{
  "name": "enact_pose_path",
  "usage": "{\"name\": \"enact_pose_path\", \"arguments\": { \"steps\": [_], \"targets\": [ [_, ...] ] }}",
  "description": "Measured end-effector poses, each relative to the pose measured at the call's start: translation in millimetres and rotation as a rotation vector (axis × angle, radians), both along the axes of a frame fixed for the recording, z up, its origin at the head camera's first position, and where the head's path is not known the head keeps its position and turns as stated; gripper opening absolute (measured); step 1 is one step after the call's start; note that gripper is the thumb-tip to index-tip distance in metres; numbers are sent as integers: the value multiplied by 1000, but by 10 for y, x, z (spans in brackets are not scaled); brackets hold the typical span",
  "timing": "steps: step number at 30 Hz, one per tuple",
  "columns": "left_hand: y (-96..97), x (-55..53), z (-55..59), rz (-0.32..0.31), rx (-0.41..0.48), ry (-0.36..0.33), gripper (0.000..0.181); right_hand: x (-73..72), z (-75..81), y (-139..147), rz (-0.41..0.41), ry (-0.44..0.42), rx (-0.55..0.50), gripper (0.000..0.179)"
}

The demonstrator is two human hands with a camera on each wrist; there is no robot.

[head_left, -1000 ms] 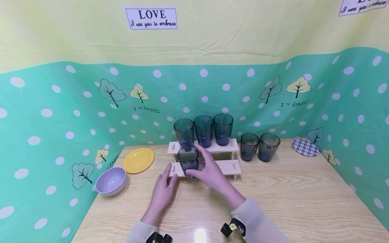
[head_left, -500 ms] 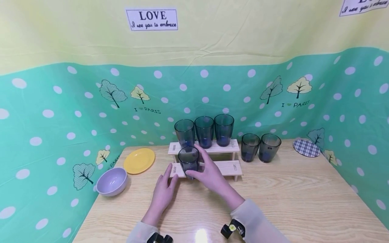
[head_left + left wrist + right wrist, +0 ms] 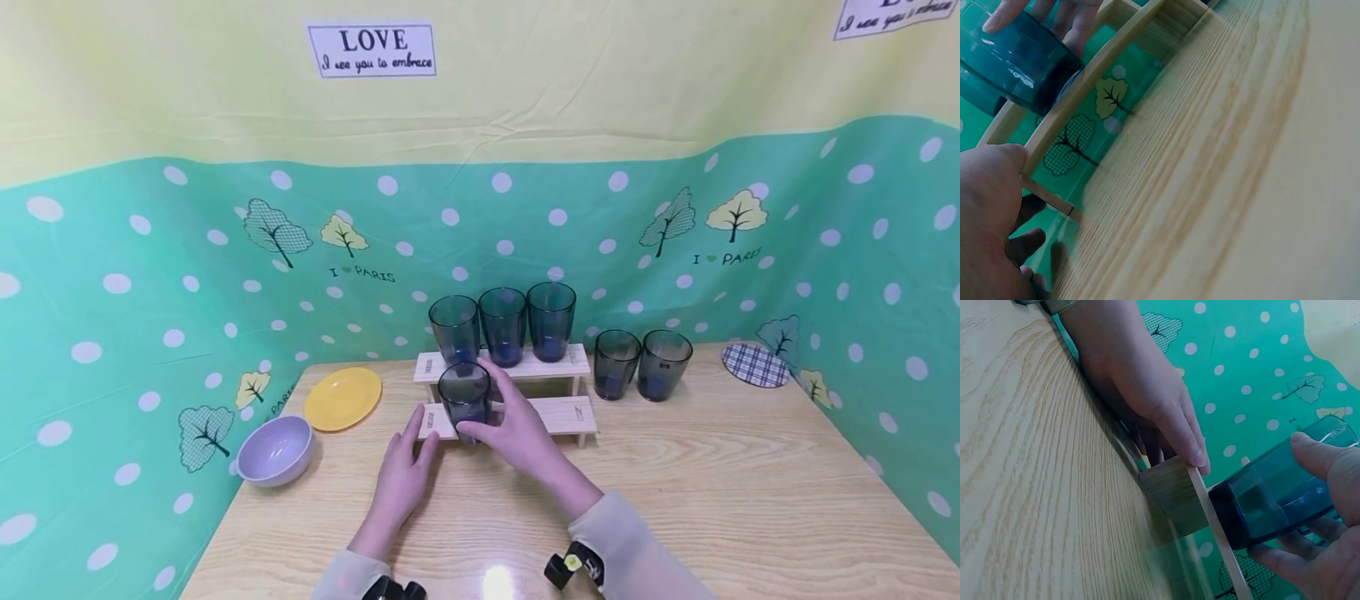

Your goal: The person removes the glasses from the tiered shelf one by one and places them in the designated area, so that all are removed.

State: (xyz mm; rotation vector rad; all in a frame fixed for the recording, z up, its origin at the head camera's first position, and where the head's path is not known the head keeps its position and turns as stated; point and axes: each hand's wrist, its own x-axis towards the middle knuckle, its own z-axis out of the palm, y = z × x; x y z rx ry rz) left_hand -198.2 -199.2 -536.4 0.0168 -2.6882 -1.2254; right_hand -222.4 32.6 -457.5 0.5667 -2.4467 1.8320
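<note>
On the tabletop, a glass is being gripped by the right hand toward the lower shelf's nine o'clock; that end is being held by the left hand. Gentle, even pressure is seemingly being called for, the glass kept upright.

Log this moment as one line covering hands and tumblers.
left hand: holds lower wooden shelf at left end | right hand: grips smoky translucent tumbler on that shelf | upper wooden shelf: three tumblers | table: two tumblers
</note>
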Motion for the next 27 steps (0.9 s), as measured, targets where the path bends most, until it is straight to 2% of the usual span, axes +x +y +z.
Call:
{"name": "enact_pose_path", "arguments": {
  "steps": [15,27],
  "targets": [
    [0,6,10,0,1,-10,65,72,59,49,-44,20,1,99],
    [-13,-7,5,1,5,-16,66,172,114,257,-90,-48,-19,103]
  ]
}}
